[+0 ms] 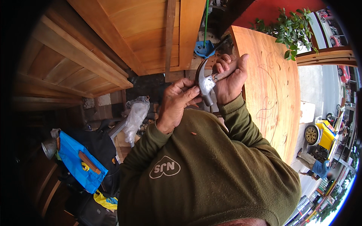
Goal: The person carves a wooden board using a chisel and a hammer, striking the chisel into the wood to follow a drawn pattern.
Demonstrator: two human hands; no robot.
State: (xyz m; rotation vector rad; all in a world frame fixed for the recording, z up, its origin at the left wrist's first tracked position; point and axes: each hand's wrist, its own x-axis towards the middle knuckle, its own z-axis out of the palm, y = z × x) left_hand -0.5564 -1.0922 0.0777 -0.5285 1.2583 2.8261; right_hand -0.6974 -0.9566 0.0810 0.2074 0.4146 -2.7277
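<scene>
My right hand (230, 83) is wrapped round the wooden handle of a claw hammer (206, 85), held up in front of my chest. Its steel head is worn and shiny, with the curved claw pointing up and the striking face down. At the side of the head, my left hand (174, 103) is closed, its thumb and bent fingers pressed against the metal. Whether those fingers also pinch something small is hidden. Dark green sleeves cover both forearms.
Panelled wooden doors (151, 37) stand at the upper left. A wide board (269, 94) with drawn curves is close on the right. Beyond my hands lies a blue dustpan (204, 49). Left are a clear plastic bag (136, 116) and a blue bag (77, 156). A street with a person (318, 167) lies far right.
</scene>
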